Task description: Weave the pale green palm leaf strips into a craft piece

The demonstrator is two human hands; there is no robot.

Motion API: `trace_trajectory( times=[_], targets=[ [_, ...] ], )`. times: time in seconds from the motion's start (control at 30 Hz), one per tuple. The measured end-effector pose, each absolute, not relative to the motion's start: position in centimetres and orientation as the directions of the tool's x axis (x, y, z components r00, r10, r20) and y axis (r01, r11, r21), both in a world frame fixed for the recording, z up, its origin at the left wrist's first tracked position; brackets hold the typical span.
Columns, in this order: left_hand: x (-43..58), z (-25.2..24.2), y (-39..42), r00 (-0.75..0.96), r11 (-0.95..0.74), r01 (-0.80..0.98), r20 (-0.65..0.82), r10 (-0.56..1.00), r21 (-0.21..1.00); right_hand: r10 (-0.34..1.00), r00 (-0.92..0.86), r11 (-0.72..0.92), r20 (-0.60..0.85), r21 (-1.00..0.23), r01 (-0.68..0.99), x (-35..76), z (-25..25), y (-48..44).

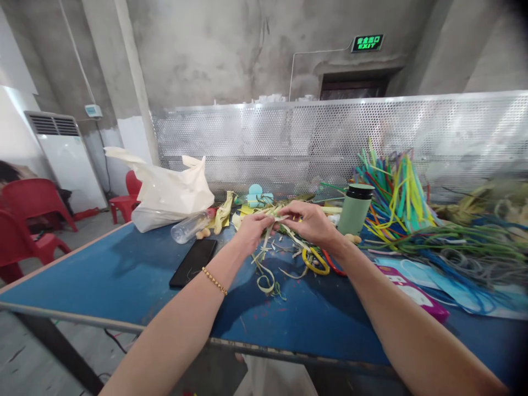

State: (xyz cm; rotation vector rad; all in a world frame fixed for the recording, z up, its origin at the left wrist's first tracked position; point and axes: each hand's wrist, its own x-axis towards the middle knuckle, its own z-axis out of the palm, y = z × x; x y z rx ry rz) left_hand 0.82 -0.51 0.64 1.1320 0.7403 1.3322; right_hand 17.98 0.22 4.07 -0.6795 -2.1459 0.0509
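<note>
- Nearest camera: bare left forearm and bare right forearm are reaching up from below the fingers; gold-coloured beaded bracelet is circling the left wrist.
- Left hand is pinching, thumb and fingertips together, gripping a thin pale green-white flat strip.
- Right hand is pinching the same strip just beside, thumb and index nearly meeting; how the lower fingers are curling, cannot tell.
- So the strip is running between both sets of fingertips, above the blue-topped table; looks like leaf or fibre.
- Below the fingers, a loose curled pale-green strip is lying on the table; whether it's joining the held piece, cannot tell.
- Right and below: yellow oval loop is lying near, red curved loop beside it; possibly scissor handles.
- Left and below: flat black phone is lying well apart from the fingers. Right: sage-green cylindrical cup with black lid is standing upright.
- Doing it well: both pinches should be staying close, giving even tension without twisting.
- Thumb pads, not nails, should be pressing; fibre is probably splitting easily otherwise.
- Hanging ends should be staying clear of clutter; snagging is the likely risk.
</note>
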Motion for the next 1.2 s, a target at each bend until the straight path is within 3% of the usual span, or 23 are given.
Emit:
trace_trajectory(
  times=[0.1, 0.23, 0.33, 0.47, 0.67, 0.87, 0.97, 1.07, 1.2],
  targets=[
    [0.7, 0.8, -0.4, 0.035, -0.139, -0.363, 0.162, 0.986, 0.921, 0.462, -0.373, 0.833, 0.805, -0.249, 0.494, 18.1, 4.5, -0.5],
    [0.4, 0.9, -0.2, -0.111, -0.184, -0.37, 0.154, 0.982, 0.91, 0.278, -0.391, 0.839, 0.877, -0.024, 0.543, 17.3, 4.6, -1.8],
    [0.5, 0.7, 0.0, -0.138, -0.236, -0.376, 0.198, 0.97, 0.896, 0.177, -0.606, 0.797, 0.775, 0.248, 0.55, 16.0, 3.6, -2.1],
    [0.7, 0.4, 0.2, -0.115, -0.249, -0.466, 0.22, 0.969, 0.849, 0.175, -0.763, 0.659, 0.622, 0.502, 0.56, 14.8, 2.1, -1.7],
    [0.9, 0.2, 0.1, -0.079, -0.191, -0.532, 0.176, 0.981, 0.825, 0.158, -0.817, 0.515, 0.555, 0.66, 0.547, 14.4, 2.1, -2.1],
    [0.9, 0.2, 0.0, -0.062, -0.178, -0.539, 0.172, 0.983, 0.823, 0.147, -0.818, 0.526, 0.555, 0.657, 0.54, 14.4, 2.2, -2.5],
    [0.9, 0.1, 0.3, -0.064, -0.194, -0.521, 0.189, 0.98, 0.831, 0.146, -0.759, 0.557, 0.635, 0.581, 0.593, 14.6, 2.0, -2.3],
    [0.9, 0.0, 0.6, -0.079, -0.228, -0.477, 0.217, 0.973, 0.849, 0.207, -0.591, 0.634, 0.78, 0.353, 0.688, 14.8, 1.9, -1.8],
    [0.7, 0.2, 0.4, -0.066, -0.302, -0.288, 0.296, 0.953, 0.909, 0.415, -0.324, 0.756, 0.85, -0.124, 0.643, 15.2, 2.0, -0.5]
  ],
)
